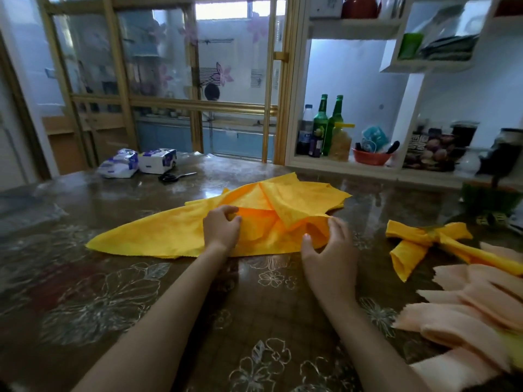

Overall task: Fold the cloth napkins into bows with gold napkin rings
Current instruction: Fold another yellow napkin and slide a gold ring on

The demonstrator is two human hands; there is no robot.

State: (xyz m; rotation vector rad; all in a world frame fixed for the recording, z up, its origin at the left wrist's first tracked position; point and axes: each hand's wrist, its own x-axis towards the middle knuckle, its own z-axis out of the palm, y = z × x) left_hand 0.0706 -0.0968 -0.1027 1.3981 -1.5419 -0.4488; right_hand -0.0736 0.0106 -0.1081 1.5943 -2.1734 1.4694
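The main risk we see is the gather slipping. The yellow napkin (169, 236) is thin and loosely bunched in the middle, and if either of our hands lets go or pulls unevenly, the pleats will likely spread open and the fold will need remaking. The glossy surface (141, 292) probably gives the cloth little to cling to, so a sideways tug could drag the whole napkin rather than tighten the fold. A lopsided pinch could also leave one wing of the bow longer than the other, since the left point reaches far out while the right side is heaped up. We cannot find a loose gold ring anywhere in view, so reaching for one may mean freeing a hand and losing the gather.

The napkin lies across the middle of the surface, its long tip pointing left and its rumpled bulk toward the far right. Our left hand (220, 230) sits on its centre, fingers curled and pinching a ridge of cloth. Our right hand (328, 250) is near it to the right, apart from the left. Its fingers hook over the raised fold and its thumb presses the cloth below. Both hands are clamped on the same napkin, with the bunched middle between them. A finished yellow bow (424, 241) lies well to the right, beside a stack of peach napkins (467, 306).
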